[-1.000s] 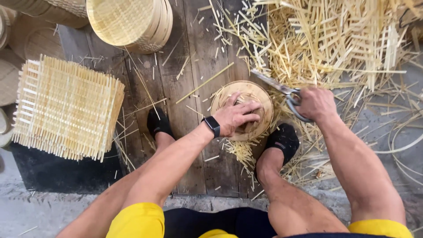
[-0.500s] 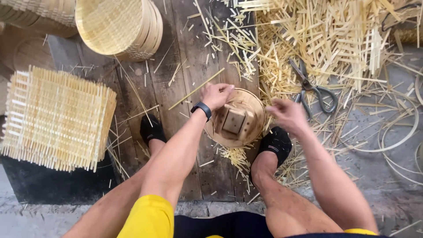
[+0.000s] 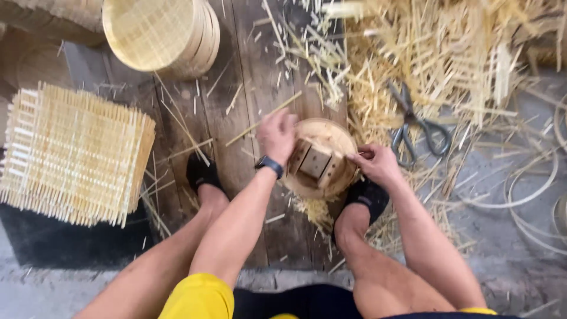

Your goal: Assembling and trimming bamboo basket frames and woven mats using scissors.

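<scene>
A round wooden disc [image 3: 322, 158] with crossed wooden blocks on its face stands tilted between my feet on the plank floor. My left hand [image 3: 276, 134], with a dark watch on the wrist, grips the disc's left rim. At the right rim, my right hand [image 3: 374, 163] holds the edge with its fingers pinched. Grey scissors [image 3: 416, 125] lie loose on the bamboo strips to the right of the disc, apart from both hands.
A stack of square woven bamboo mats [image 3: 71, 155] lies at the left. Round woven baskets [image 3: 162, 32] are stacked at the top. A heap of cut bamboo strips [image 3: 455, 53] fills the upper right, and thin bamboo hoops [image 3: 525, 195] lie at the right.
My right hand put the scissors down on the strips and came to the disc. The disc was turned over, so the blocks on it now face up.
</scene>
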